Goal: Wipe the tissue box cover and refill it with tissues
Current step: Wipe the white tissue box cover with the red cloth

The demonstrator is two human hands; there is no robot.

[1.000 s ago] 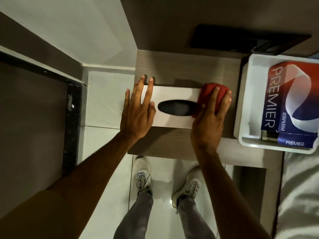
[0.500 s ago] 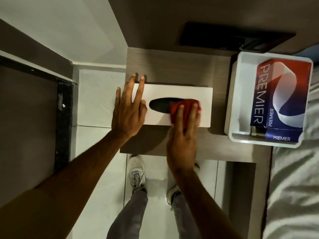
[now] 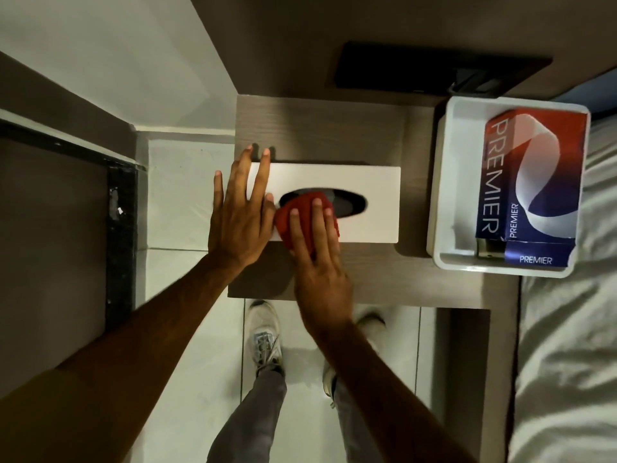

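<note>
A white tissue box cover (image 3: 374, 192) with a dark oval slot lies flat on a wooden bedside table (image 3: 320, 128). My left hand (image 3: 238, 215) rests flat on the cover's left end, fingers spread. My right hand (image 3: 317, 248) presses a red cloth (image 3: 293, 215) onto the cover's left-middle, over the left part of the slot, right beside my left hand. A red, white and blue tissue pack (image 3: 531, 182) marked PREMIER lies in a white tray (image 3: 440, 182) to the right.
A bed with white sheets (image 3: 567, 329) runs along the right. A dark rectangular panel (image 3: 434, 68) sits on the wall behind the table. My feet in white shoes (image 3: 265, 335) stand on the pale tiled floor in front of the table.
My right hand has slid the red cloth leftwards along the cover, from its right end to beside my left hand. My left hand has stayed on the left end.
</note>
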